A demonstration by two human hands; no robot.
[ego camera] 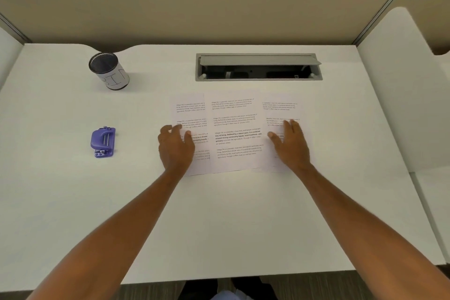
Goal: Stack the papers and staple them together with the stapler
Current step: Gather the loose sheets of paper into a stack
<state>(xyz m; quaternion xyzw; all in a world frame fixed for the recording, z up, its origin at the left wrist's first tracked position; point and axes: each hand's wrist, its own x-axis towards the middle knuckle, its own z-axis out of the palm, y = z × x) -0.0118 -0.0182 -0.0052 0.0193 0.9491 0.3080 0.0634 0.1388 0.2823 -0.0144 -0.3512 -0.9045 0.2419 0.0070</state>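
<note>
Three printed papers (pixel 237 133) lie fanned side by side on the white surface (pixel 231 221), just past its middle. The middle sheet overlaps the sheets on either side of it, and all three show short blocks of text.

The left hand (pixel 175 147) rests at the 9 o'clock edge of the papers, on the left sheet, its fingers (pixel 170 130) loosely curled and its thumb pressed on the page; it grips nothing. The right hand (pixel 291 145) lies flat and spread on the right sheet, at 3 o'clock from the middle page, palm down, also holding nothing. Both bare forearms reach in from the near edge of the surface.

The purple stapler (pixel 103 142) sits well apart from the papers, out at 9 o'clock from the left hand, lying on the surface with its metal parts showing.

At 11 o'clock from the papers stands a black mesh cup (pixel 108 71) wrapped in a white label with handwritten letters. At 12 o'clock, just beyond the sheets, a grey cable hatch (pixel 258 67) is set into the surface, its lid propped open. A beige partition (pixel 194 7) runs behind.
</note>
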